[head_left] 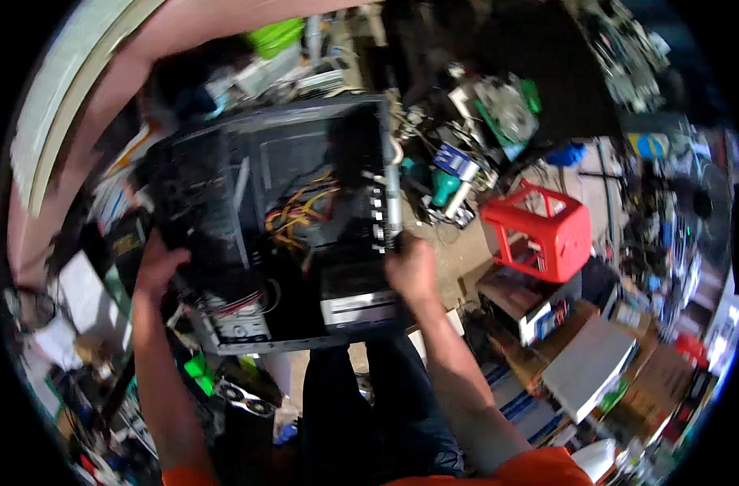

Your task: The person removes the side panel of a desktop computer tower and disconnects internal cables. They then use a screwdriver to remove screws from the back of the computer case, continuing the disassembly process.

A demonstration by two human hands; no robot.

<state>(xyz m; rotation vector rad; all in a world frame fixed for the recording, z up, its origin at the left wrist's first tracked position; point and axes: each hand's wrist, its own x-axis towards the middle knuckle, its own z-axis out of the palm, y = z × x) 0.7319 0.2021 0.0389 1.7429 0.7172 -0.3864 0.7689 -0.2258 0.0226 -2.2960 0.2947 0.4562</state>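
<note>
A black computer case point(292, 162), its side panel off, is held up in front of me above my legs. Inside it are a bundle of yellow and orange cables point(300, 215), a boxy part with a white label point(357, 308) and another pale-labelled part point(244, 326) near the lower edge. My left hand point(159, 267) grips the case's left side, thumb showing and the other fingers mostly hidden. At the opposite side, my right hand point(412, 269) is closed on the edge, its fingertips out of sight. Motion blurs the picture somewhat.
A red plastic frame point(576, 239) stands to the right on other boxes. Nearer are a white flat panel point(588, 364) and a cardboard box point(659, 377). A dual-fan part point(244, 398) lies by my legs. Mixed electronics, cables and bags crowd the floor around me.
</note>
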